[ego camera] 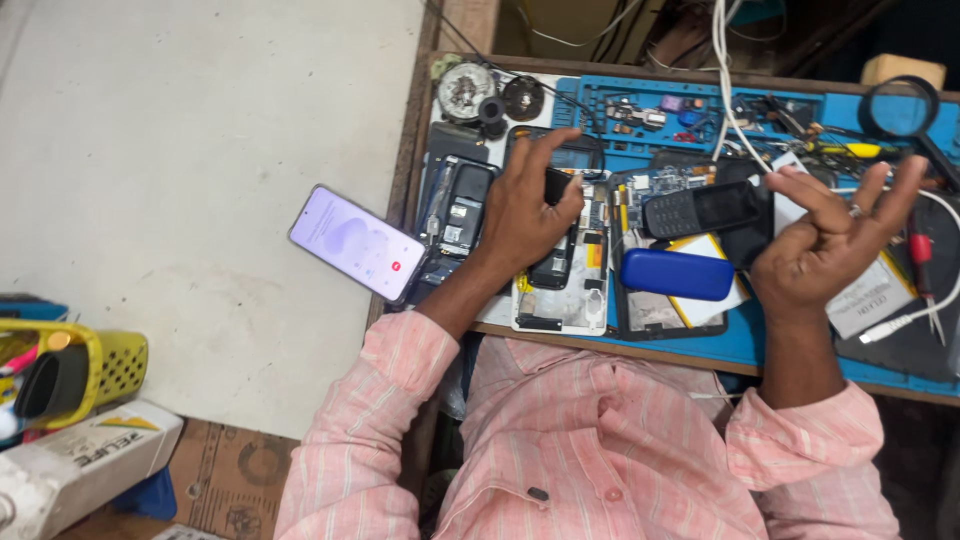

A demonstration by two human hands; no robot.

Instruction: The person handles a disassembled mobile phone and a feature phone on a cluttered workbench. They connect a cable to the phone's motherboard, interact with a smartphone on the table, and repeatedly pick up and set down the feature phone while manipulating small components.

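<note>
My left hand (525,205) rests on a dismantled phone (560,275) on the bench, thumb and fingers pinching a small black part (556,185) above it. My right hand (835,245) is raised over the blue work mat (740,345), fingers spread and curled, holding nothing; a ring shows on one finger. Between the hands lie a black keypad phone (700,208), a blue phone back cover (677,273) and an opened circuit board (660,183). Another opened black phone (458,205) lies left of my left hand.
A lit smartphone (357,243) overhangs the bench's left edge. A magnifying glass (900,108), red-handled tool (921,250), white cables (725,80) and small parts crowd the back and right. On the floor at left stand a yellow container (95,365) and a white box (80,465).
</note>
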